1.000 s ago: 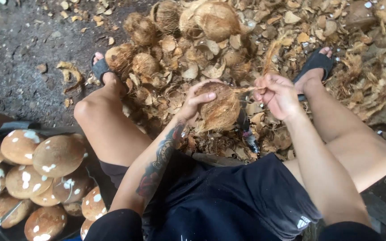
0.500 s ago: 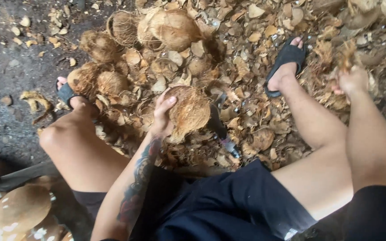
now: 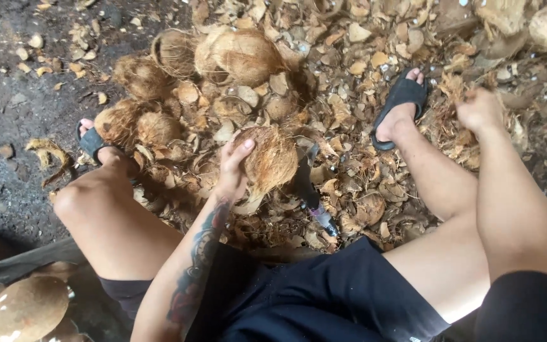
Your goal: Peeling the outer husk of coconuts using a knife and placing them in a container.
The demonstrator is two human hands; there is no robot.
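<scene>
My left hand (image 3: 232, 166) grips a brown, fibrous coconut (image 3: 272, 158) held in front of me between my knees. Right of the coconut a dark blade with a taped handle (image 3: 311, 190) stands up out of the husk litter. My right hand (image 3: 479, 109) is out to the right, past my right knee, over the husk scraps; its fingers look curled and I see nothing in them.
A heap of unpeeled hairy coconuts (image 3: 235, 57) lies ahead on husk chips. Smooth peeled coconuts (image 3: 23, 310) sit in a container at the lower left. My feet in black sandals (image 3: 403, 95) rest either side of the heap.
My right hand pulled a strand of fibre off the coconut, swung out to the right with it, and now shows no fibre. The view shifted right; the left hand kept hold of the coconut.
</scene>
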